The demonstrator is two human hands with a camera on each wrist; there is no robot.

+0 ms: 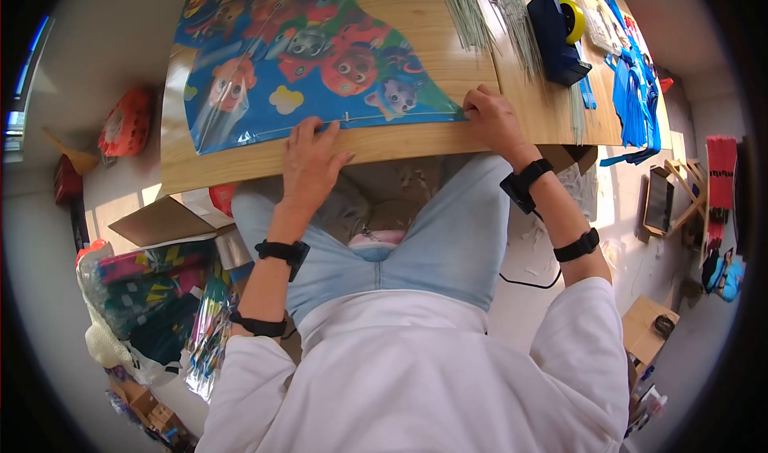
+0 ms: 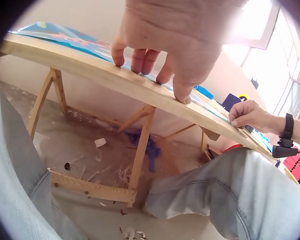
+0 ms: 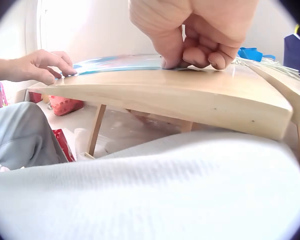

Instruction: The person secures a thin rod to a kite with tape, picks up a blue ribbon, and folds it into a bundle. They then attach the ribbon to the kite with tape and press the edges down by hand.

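Observation:
A glossy blue sheet printed with cartoon faces (image 1: pixel 320 85) lies flat on the wooden table (image 1: pixel 384 139), a thin pale strip along its near edge. My left hand (image 1: pixel 310 165) rests on that edge with fingers spread; in the left wrist view the hand (image 2: pixel 172 45) has its fingertips down at the table's front. At the sheet's right corner, my right hand (image 1: pixel 494 121) pinches the edge between thumb and curled fingers. The right wrist view shows this hand (image 3: pixel 195 35) low over the tabletop, its fingertips at the sheet's corner.
Bundles of thin pale sticks (image 1: pixel 468 17), a dark blue tape dispenser (image 1: pixel 552 37) with yellow tape (image 1: pixel 573 21) and blue straps (image 1: pixel 634 93) lie on the table's right side. Below left are plastic-wrapped goods (image 1: pixel 152 293) and an open cardboard box (image 1: pixel 164 223).

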